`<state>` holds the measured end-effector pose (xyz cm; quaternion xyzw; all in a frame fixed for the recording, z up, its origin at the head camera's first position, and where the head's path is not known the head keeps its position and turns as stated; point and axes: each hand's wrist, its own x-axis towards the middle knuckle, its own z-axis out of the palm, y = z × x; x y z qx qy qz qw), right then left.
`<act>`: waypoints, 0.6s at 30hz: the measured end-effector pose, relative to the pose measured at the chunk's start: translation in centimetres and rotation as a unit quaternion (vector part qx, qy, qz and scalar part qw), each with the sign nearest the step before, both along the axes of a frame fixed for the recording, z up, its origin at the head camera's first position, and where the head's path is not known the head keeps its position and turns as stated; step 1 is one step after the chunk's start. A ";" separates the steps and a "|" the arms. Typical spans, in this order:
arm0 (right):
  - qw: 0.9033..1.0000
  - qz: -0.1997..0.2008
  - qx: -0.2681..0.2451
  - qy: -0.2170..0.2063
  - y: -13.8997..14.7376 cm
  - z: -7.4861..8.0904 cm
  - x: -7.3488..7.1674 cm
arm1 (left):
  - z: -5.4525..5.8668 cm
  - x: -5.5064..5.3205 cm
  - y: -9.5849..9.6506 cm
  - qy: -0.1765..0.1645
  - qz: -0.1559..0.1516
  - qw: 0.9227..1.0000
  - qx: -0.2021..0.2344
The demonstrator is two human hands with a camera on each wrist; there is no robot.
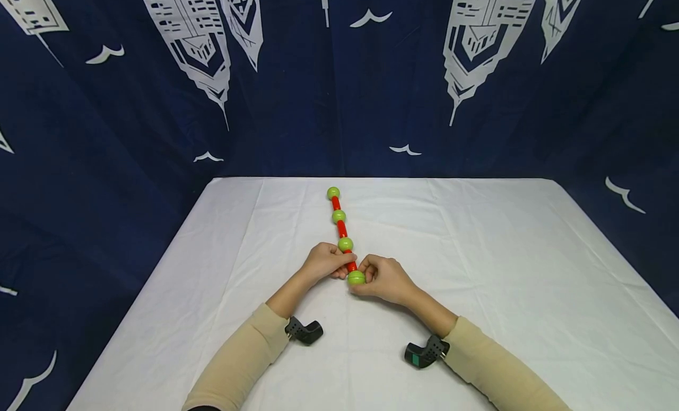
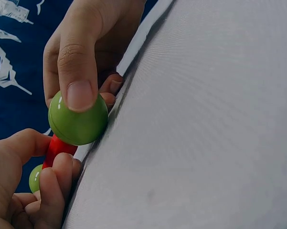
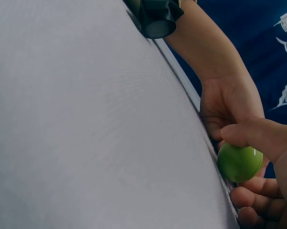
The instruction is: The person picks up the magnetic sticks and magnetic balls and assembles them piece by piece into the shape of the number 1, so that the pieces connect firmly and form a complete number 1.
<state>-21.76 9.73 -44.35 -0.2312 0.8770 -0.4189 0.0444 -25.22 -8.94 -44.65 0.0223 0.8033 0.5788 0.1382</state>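
Observation:
A chain of green balls joined by red rods runs away from me across the white table. My left hand [image 1: 328,261] pinches the nearest red rod [image 2: 60,149] between thumb and fingers. The near green ball [image 1: 356,278] sits at the end of that rod, and my right hand [image 1: 386,279] grips it with the thumb on top, as the left wrist view shows. In the right wrist view this ball [image 3: 239,162] hides the rod behind it. Beyond the left hand lie another green ball [image 1: 345,244], a red rod [image 1: 342,229] and further pieces in line.
The white cloth-covered table [image 1: 509,269] spreads out on both sides of the chain. Behind it hangs a dark blue curtain [image 1: 339,92] printed with white buildings and birds. Black wrist cameras [image 1: 305,331] are strapped to both forearms, near the beige sleeves.

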 end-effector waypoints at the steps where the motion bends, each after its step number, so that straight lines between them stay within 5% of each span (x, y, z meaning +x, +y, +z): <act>1: 1.000 0.000 -0.001 0.000 0.0 0.0 0.0 | 0.0 0.0 0.0 0.001 0.001 1.000 0.000; 18: 0.998 0.017 -0.043 -0.031 1.1 0.5 -0.2 | 0.2 0.5 0.0 -0.008 -0.006 1.000 0.010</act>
